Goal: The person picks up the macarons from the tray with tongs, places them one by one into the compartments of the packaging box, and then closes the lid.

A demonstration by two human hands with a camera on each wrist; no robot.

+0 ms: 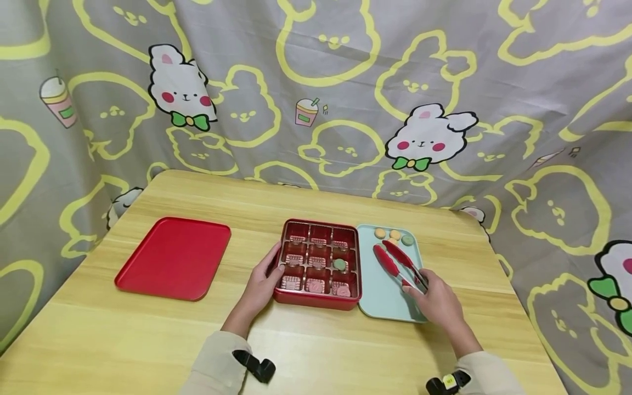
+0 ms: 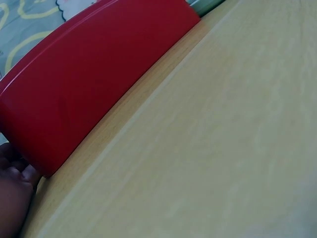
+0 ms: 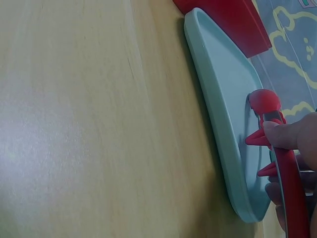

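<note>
A red square box (image 1: 316,301) with a divided insert stands mid-table. My left hand (image 1: 260,277) holds its left side, thumb at the rim and fingers along the outer wall. One round green piece, like a small cookie (image 1: 339,264), sits in the middle-row right compartment, and a pink one (image 1: 342,289) in the front right one. My right hand (image 1: 438,300) grips red-tipped tongs (image 1: 395,263), their arms spread, over the pale blue tray (image 1: 385,305). At the tray's far end lie several round pieces, tan (image 1: 379,233) and green (image 1: 407,240); nothing is between the tong tips.
A flat red lid (image 1: 173,258) lies on the wooden table at the left. The tray adjoins the box's right side. A patterned curtain (image 1: 336,104) hangs behind and beside the table. Black wrist cameras (image 1: 254,366) are strapped on both sleeves.
</note>
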